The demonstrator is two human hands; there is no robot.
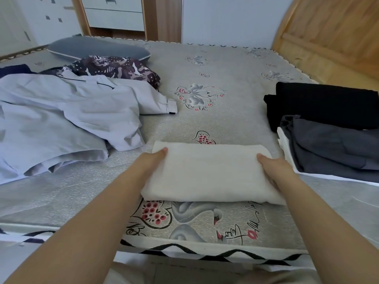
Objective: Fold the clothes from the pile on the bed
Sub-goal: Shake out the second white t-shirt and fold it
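Where the cream cloth lies folded into a flat oblong near the front edge of the bed, its long axis running left to right across the view, one grip taken at each short end. Left hand at the left end, thumb on top and fingers tucked out of sight beneath; right hand at the right end, likewise closed round the edge with fingers hidden under the fabric. Both equally near, so neither favoured; the piece centred between the two forearms.

Likely a lift or a last fold in hand, then a carry to the folded stack. That stack just to the right of the right hand, close to the cloth's right end, so a short sideways travel along the cloth's own long axis seems called for, both ends kept level to stop the folds slipping.

By count: one cream cloth held; on the right, a dark grey garment over a white piece, and a black garment behind, three folded in all. On the left, unfolded: one pale lilac shirt, one dark patterned garment, and a navy scrap at the far edge, too little showing to name. One grey pillow beyond the pile.
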